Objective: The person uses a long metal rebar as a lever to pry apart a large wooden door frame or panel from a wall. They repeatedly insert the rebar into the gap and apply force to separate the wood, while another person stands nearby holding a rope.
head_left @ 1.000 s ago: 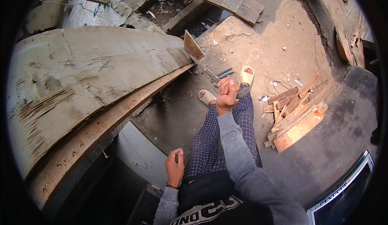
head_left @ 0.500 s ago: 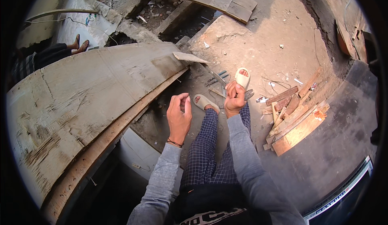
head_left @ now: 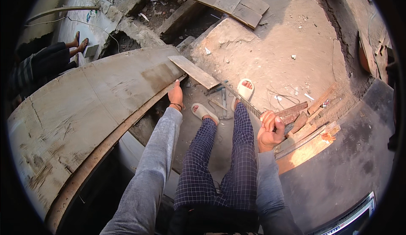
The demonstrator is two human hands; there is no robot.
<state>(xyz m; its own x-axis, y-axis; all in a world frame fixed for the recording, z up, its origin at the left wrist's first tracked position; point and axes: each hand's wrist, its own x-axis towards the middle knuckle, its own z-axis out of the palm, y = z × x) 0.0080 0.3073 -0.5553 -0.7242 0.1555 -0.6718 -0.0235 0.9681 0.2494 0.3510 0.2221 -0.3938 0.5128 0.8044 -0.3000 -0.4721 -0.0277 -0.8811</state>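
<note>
My right hand [head_left: 270, 130] is closed round the grip end of what looks like a handsaw; its narrow toothed blade [head_left: 242, 97] slants up and left, passing by my foot to the end of a short plank [head_left: 195, 72]. Whether blade and plank touch, I cannot tell. That plank lies on the near corner of a large worn plywood sheet [head_left: 93, 99] and juts out past its edge. My left hand [head_left: 175, 95] is at the plywood's edge, just below the plank, with most of its fingers hidden.
Scrap wood [head_left: 306, 137] is piled on the floor at the right. Hand tools [head_left: 223, 102] lie by my sandalled feet. Broken concrete and a rubble-filled gap [head_left: 158, 11] are beyond, bridged by boards [head_left: 237, 4]. Another person's legs [head_left: 55, 51] show at the far left.
My hands have moved apart, the left toward the plywood's edge and the right rightward with the saw. More of the blade shows. The short plank now slants down toward the right.
</note>
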